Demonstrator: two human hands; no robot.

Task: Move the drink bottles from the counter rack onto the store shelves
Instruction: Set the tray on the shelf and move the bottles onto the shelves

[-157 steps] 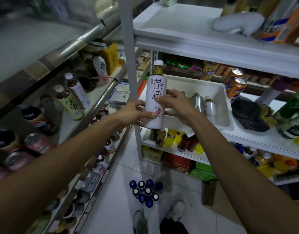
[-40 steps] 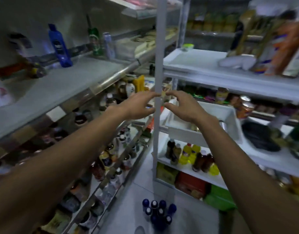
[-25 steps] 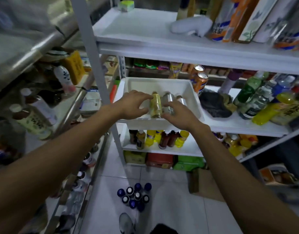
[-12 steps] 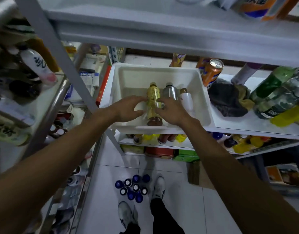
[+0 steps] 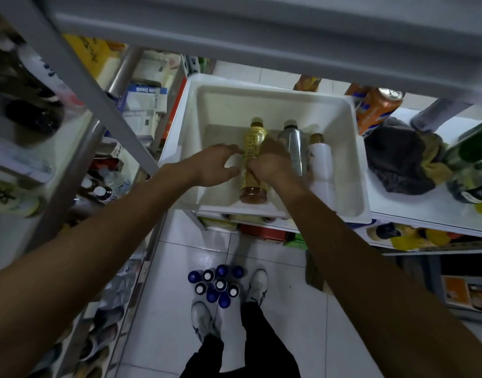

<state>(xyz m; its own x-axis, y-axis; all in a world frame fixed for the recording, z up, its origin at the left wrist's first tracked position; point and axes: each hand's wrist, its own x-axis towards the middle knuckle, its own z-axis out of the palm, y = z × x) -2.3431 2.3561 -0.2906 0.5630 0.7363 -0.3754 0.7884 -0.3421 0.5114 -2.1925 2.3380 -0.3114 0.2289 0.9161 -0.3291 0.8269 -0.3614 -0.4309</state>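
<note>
Three bottles are already laid in the white bin; the yellow bottle is gripped by the right hand, the left hand spread beside it (others seemingly remain).

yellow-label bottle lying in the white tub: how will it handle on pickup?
The yellow-label bottle lies on its side, so it may roll if nudged. It looks full of amber liquid, so probably heavy for its size. The right hand grips it; the label may be slick.

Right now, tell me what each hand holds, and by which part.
The right hand grips the yellow bottle around its middle; the left hand is open, holding nothing.
</note>
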